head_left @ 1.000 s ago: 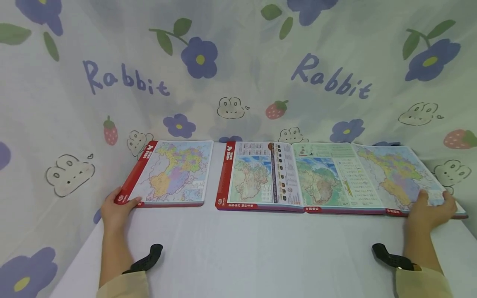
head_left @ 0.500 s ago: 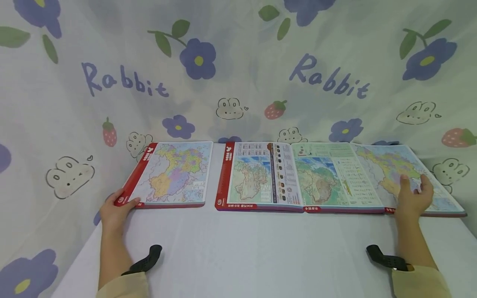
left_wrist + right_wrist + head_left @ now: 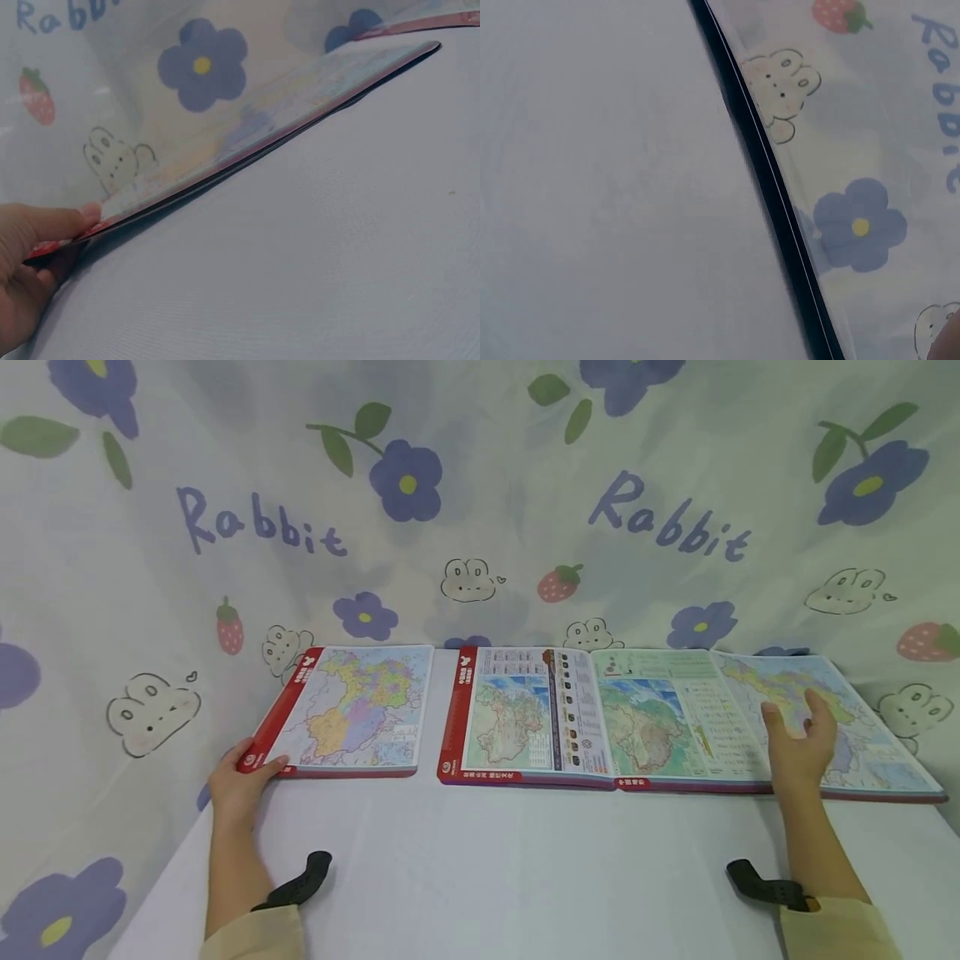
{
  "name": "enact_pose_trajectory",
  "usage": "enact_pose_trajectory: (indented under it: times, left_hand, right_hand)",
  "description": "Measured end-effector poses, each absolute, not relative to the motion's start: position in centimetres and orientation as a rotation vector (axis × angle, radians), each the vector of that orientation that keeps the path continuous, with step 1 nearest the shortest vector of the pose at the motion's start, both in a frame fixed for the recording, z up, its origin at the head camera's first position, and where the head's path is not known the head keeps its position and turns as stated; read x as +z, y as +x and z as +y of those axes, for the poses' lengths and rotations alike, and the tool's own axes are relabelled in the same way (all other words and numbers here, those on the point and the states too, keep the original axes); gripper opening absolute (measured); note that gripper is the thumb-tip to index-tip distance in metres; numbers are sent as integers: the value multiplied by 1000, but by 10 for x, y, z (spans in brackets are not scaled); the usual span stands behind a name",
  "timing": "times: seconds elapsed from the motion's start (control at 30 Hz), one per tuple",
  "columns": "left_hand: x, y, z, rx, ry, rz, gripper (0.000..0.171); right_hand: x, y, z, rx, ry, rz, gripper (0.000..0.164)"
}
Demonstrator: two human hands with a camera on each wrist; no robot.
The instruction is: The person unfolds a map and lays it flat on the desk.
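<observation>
At the left, my left hand point(image 3: 242, 783) grips the near-left corner of a red-edged map sheet point(image 3: 367, 710). The thumb lies on top, and the left wrist view shows the other fingers curled underneath, with the sheet's near edge point(image 3: 247, 154) tilted over the white surface. My right hand point(image 3: 801, 753) hovers over the near part of the rightmost map point(image 3: 873, 756), thumb and fingers apart and holding nothing. Only a fingertip point(image 3: 948, 341) of it shows in the right wrist view, beside a dark sheet edge point(image 3: 771, 187).
Between the hands, a red-bordered map sheet point(image 3: 506, 718) and a green relief map point(image 3: 645, 727) lie side by side, overlapping towards the right. A gap separates them from the left map. Behind stands a patterned curtain point(image 3: 495, 485); white cloth point(image 3: 510, 877) covers the table in front.
My right hand has left the near-right corner of the rightmost map and moved left across it. My left hand keeps its grip on the left map's corner.
</observation>
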State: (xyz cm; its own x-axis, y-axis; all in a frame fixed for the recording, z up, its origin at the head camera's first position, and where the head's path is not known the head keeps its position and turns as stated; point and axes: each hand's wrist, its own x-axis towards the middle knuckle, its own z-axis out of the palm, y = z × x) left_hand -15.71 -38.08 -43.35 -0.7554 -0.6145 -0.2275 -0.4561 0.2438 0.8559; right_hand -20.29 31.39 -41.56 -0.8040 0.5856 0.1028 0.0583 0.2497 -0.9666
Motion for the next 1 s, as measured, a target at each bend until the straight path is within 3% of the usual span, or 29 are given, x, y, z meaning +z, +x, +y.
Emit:
enact_pose_trajectory:
  times: [0.67, 1.0]
  left_hand:
    - [-433, -155, -380, -1580, 979, -2322, 79]
    - [-435, -156, -378, -1558, 979, -2324, 79]
  right_hand:
    - [-406, -212, 258, 1420, -115, -2183, 65]
    - [-409, -222, 234, 1416, -38, -2251, 69]
